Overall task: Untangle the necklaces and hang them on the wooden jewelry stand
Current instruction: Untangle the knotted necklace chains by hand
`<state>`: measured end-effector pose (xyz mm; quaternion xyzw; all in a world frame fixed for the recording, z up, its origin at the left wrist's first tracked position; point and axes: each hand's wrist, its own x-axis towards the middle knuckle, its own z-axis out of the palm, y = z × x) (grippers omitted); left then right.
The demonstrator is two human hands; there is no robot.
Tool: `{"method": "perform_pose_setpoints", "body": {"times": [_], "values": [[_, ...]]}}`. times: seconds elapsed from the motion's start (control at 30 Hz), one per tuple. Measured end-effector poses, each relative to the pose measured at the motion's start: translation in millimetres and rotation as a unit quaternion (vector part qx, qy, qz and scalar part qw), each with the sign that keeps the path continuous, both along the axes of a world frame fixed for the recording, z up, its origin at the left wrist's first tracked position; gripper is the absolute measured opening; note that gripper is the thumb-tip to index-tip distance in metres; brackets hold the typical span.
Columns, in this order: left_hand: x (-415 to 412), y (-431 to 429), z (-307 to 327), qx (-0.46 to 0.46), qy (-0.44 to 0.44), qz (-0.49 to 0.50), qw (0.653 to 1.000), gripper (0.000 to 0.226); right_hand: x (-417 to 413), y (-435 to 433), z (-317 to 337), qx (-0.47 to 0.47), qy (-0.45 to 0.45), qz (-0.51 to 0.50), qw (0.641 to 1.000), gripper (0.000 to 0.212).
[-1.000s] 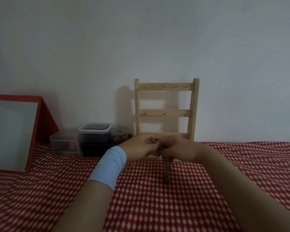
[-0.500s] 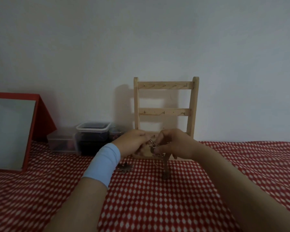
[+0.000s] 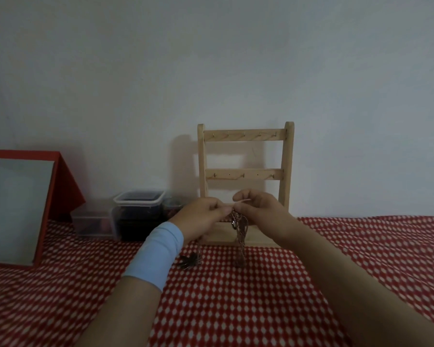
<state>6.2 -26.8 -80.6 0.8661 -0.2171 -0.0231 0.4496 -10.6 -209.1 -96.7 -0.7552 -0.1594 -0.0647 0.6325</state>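
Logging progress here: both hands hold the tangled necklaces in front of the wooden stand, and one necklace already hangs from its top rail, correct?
Not quite. In the head view the left hand and right hand do hold the tangled necklaces in front of the wooden stand, but nothing hangs from its top rail; its hooks are bare.

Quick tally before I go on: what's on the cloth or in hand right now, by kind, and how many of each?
wooden jewelry stand: 1
red-framed mirror: 1
plastic containers: 3 (the rear one is dim and partly hidden)
necklace tangle: 1 bundle; the number of strands cannot be told
Total: 6
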Motion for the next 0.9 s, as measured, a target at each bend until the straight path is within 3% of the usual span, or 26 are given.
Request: {"method": "perform_pose_setpoints", "body": {"times": [0.23, 0.43, 0.63, 0.83, 0.9], "values": [[-1, -10, 4, -0.054, 0.006, 0.008, 0.998, 0.034, -5, -1, 2, -0.014, 0.008, 0.026, 1.000, 0.016], [9, -19, 24, 0.018, -0.038, 0.018, 0.999, 0.043, -7, -7, 10, 0.014, 0.007, 0.004, 1.000, 0.013], [12, -17, 33, 0.068, 0.038, -0.040, 0.996, 0.036, -5, -17, 11, 0.044, 0.006, -0.024, 0.999, 0.019], [19, -13, 15, 0.041, -0.038, -0.038, 0.998, 0.023, 0, -9, 4, 0.090, 0.010, -0.049, 0.995, 0.012], [17, -12, 14, -0.008, -0.029, -0.040, 0.999, 0.019, 0, -7, 3, 0.105, 0.013, -0.072, 0.992, 0.007]]}}
